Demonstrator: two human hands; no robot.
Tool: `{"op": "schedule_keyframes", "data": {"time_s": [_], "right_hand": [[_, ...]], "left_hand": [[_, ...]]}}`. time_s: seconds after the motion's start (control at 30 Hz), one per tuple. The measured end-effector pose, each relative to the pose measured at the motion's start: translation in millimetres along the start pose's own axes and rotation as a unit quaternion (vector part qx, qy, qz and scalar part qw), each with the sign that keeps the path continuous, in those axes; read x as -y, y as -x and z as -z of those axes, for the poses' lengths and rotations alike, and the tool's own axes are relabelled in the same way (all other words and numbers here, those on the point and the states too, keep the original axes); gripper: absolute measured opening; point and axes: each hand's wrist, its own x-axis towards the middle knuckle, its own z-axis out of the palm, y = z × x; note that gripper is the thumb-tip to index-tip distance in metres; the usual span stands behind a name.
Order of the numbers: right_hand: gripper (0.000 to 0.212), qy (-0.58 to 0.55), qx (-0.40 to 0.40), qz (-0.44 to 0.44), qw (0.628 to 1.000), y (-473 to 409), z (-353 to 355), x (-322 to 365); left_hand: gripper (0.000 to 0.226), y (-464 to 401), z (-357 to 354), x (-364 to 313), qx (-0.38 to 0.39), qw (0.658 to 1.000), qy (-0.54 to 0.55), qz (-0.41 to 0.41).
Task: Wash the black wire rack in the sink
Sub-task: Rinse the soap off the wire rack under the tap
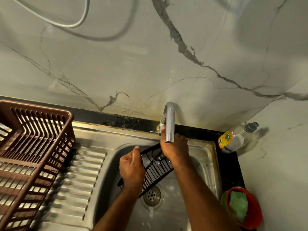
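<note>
1. The black wire rack (155, 165) is sitting tilted inside the steel sink (205, 164), in the lower centre of the frame, its lower end lying just beside the drain (152, 195).
2. The left hand (131, 169) is gripping the rack's left edge, its grip curled round the wire.
3. The right hand (175, 149) is reaching over the rack's upper end toward the base of the chrome tap (169, 122); whether its grip is spread or pressed together cannot be told.
4. A ribbed draining board (80, 177) is lying left of the basin, and a brown plastic dish basket (31, 152) is standing at the left edge of the frame.
5. On the dark worktop (231, 167) at the right, a bottle with a yellow label (233, 139) is standing near the corner, and a red bowl (253, 212) holding a green scrubber (238, 205) is sitting at the lower right.
</note>
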Motion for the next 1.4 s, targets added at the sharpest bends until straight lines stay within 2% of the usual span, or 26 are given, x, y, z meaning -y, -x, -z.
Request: {"op": "schedule_keyframes", "data": {"time_s": [0.07, 0.2, 0.27, 0.37, 0.4, 0.47, 0.53, 0.6, 0.63, 0.7, 0.8, 0.9, 0.97, 1.03, 1.07, 1.13, 1.2, 1.3, 1.4], "right_hand": [[0.098, -0.031, 0.023, 0.021, 0.999, 29.4, -2.8, 14.5], [0.093, 0.046, 0.027, 0.129, 0.990, 73.7, -11.6, 31.5], [0.093, 0.029, 0.032, 0.127, 0.991, 66.8, -10.3, 30.3], [0.094, -0.035, 0.027, 0.072, 0.996, 38.4, -1.7, 21.2], [0.090, -0.061, 0.022, 0.054, 0.996, 28.4, 2.8, 17.8], [0.066, -0.107, 0.067, 0.051, 0.991, 9.7, 12.5, 7.4], [0.045, -0.222, 0.193, 0.068, 0.953, -4.9, 17.5, -5.8], [0.036, -0.374, 0.274, 0.056, 0.884, -13.6, 15.3, -20.3], [0.030, -0.424, 0.276, 0.045, 0.862, -14.2, 12.8, -24.8], [0.024, -0.466, 0.245, 0.031, 0.850, -10.4, 9.4, -28.7], [0.024, -0.434, 0.188, 0.043, 0.880, 1.8, 9.0, -23.8], [0.022, -0.418, 0.155, 0.071, 0.893, 11.3, 8.9, -13.1], [0.025, -0.394, 0.141, 0.079, 0.905, 17.8, 6.3, -3.2], [0.037, -0.330, 0.140, 0.078, 0.930, 27.6, 3.9, 7.9], [0.044, -0.275, 0.131, 0.107, 0.946, 31.8, 0.2, 13.1], [0.053, -0.167, 0.101, 0.223, 0.955, 38.2, -8.9, 21.1], [0.064, -0.107, 0.066, 0.266, 0.956, 45.5, -12.4, 24.6], [0.090, -0.061, 0.053, 0.250, 0.965, 41.6, -17.3, 15.1], [0.095, -0.099, 0.063, 0.126, 0.985, 28.5, -11.0, 1.9]], "left_hand": [[0.060, -1.7, -2.4, -4.2, -0.003, 1.000, 0.005, -0.021], [0.046, -10.6, -2.6, -2.7, -0.010, 0.999, 0.024, -0.029], [0.047, -14.3, -0.4, -0.7, 0.007, 0.999, 0.025, -0.036], [0.045, -15.2, 4.1, 1.5, 0.018, 0.998, 0.035, -0.046], [0.041, -16.1, 5.1, 4.4, 0.022, 0.998, 0.034, -0.046], [0.031, -19.1, 10.0, 9.3, 0.021, 0.999, 0.029, -0.041], [0.032, -22.2, 17.2, 12.3, 0.004, 0.999, 0.038, -0.016], [0.037, -24.0, 25.0, 10.4, -0.013, 0.992, 0.106, 0.063], [0.043, -25.2, 28.3, 10.4, -0.007, 0.983, 0.148, 0.104], [0.044, -29.2, 33.8, 9.9, 0.033, 0.966, 0.201, 0.160], [0.040, -39.3, 41.6, 1.0, 0.090, 0.975, 0.137, 0.149], [0.037, -52.0, 54.6, -21.6, 0.177, 0.982, 0.043, 0.055], [0.042, -56.6, 53.2, -34.2, 0.247, 0.967, -0.060, 0.000], [0.047, -53.7, 38.0, -41.4, 0.248, 0.940, -0.224, -0.064], [0.052, -50.7, 28.1, -43.3, 0.224, 0.931, -0.270, -0.098], [0.060, -46.1, 11.7, -45.6, 0.154, 0.944, -0.263, -0.129], [0.069, -47.5, 7.1, -43.3, 0.117, 0.955, -0.236, -0.136], [0.074, -45.4, 12.3, -43.8, 0.134, 0.964, -0.195, -0.123], [0.065, -41.4, 19.8, -44.2, 0.127, 0.983, -0.104, -0.079]]}}
